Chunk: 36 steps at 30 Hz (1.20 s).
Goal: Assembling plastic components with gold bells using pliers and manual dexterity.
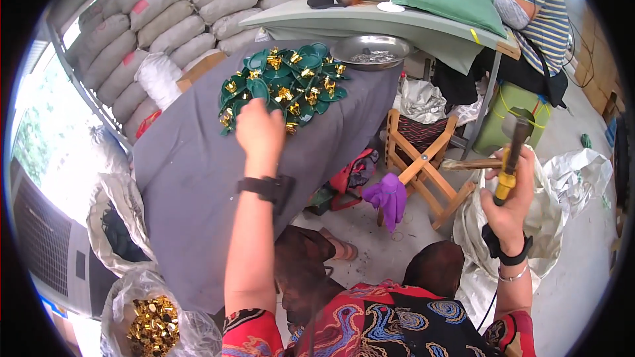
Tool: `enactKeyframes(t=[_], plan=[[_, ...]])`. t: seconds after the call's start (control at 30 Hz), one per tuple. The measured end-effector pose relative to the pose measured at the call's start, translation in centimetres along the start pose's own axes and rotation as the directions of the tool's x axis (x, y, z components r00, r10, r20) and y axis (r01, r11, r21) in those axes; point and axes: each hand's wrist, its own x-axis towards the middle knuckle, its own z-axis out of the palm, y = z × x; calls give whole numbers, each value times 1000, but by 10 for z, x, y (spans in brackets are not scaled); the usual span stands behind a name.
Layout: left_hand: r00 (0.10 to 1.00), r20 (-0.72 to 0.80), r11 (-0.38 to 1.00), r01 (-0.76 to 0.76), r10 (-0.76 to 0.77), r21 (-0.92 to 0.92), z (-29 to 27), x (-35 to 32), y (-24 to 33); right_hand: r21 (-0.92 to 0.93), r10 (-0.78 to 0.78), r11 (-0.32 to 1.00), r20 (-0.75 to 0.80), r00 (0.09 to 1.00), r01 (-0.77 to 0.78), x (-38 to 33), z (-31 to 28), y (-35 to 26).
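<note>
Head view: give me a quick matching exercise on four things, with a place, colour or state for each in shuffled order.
1. Left hand
2. Right hand
3. Metal dish
4. Cloth beside the wooden stool

A. Purple
B. Just right of the green pile
C. Gripping a yellow-handled tool
D. At the near side of the green pile

Pairs: 1-D, 2-C, 3-B, 4-A

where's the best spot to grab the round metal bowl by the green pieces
Likely the near rim, coming from the wearer's side. The metal bowl is wide and shallow, so its rim offers an edge to pinch. The green pieces crowd its left, and the table looks close behind it. Keep it level: shiny bits lie inside.
</note>
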Motion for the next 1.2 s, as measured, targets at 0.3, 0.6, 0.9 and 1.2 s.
enactKeyframes(t=[0.3,0.6,0.9,1.2], plan=[[984,0,971,173,-175,164,-12,10,-47,-37,-49,998,166,985,56,7,36,-9],[504,856,157,842,116,-517,66,-150,76,64,-67,996,203,977,55,33,74,6],[263,964,297,918,40,-263,145,-215,90,71,-31,997,451,892,-1,17,125,34],[829,560,753,357,18,-553,142,-214,96,43,-63,998,568,821,47,10,155,57]])
